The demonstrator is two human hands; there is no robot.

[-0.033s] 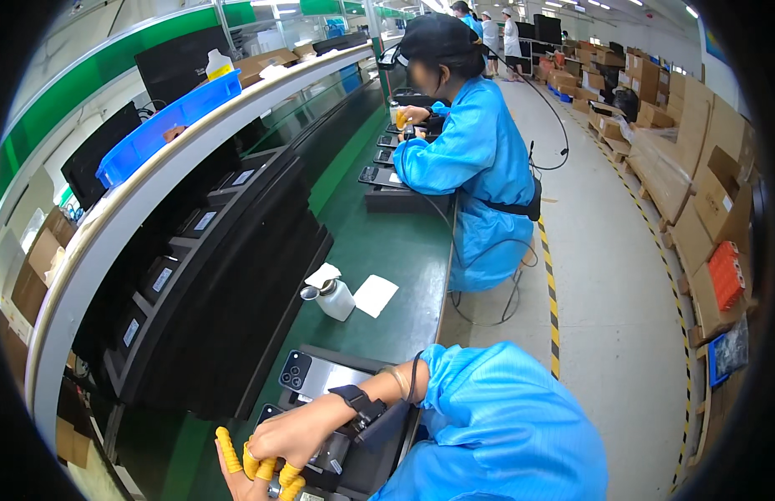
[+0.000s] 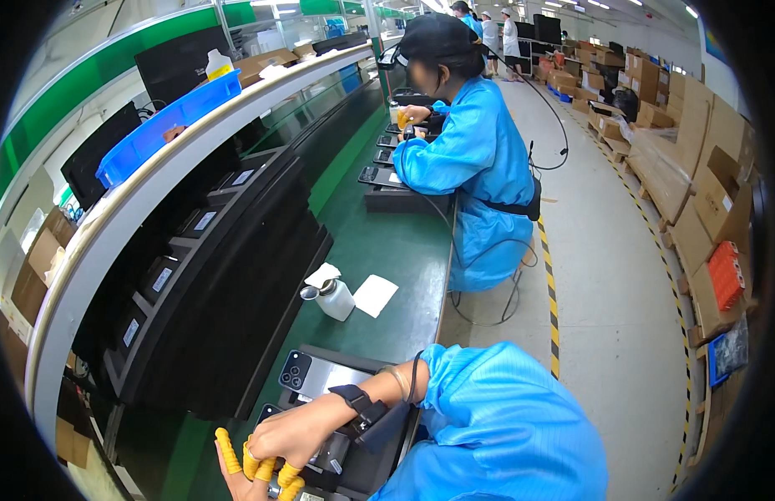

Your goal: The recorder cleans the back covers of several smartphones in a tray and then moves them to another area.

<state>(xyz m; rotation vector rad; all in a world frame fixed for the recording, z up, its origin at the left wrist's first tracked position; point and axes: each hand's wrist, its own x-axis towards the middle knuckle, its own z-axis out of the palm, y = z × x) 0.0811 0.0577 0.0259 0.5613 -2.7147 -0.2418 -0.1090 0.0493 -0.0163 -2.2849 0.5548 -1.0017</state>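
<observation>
My right hand (image 2: pixel 291 436) reaches over a black tray (image 2: pixel 394 434) at the lower edge. Yellow ribbed finger cots cover its bent fingers, closed around something small that they mostly hide. Right beside it is my left hand (image 2: pixel 239 483), largely cut off by the picture's edge. One of its fingers, in a yellow cot, points up straight; the others are hidden. A silver smartphone (image 2: pixel 316 375) with a dark camera block lies in the tray, beyond my right wrist. Part of another smartphone (image 2: pixel 269 412) shows behind my right knuckles. A black strap (image 2: pixel 360 404) circles my right wrist.
Ahead on the green bench (image 2: pixel 379 250) stand a white pump bottle (image 2: pixel 335 301) and a white paper sheet (image 2: pixel 376 296). Black foam trays (image 2: pixel 229 326) lean along the left. Farther off, a co-worker in blue (image 2: pixel 479 150) handles things over phones. Cartons (image 2: pixel 721 200) line the aisle.
</observation>
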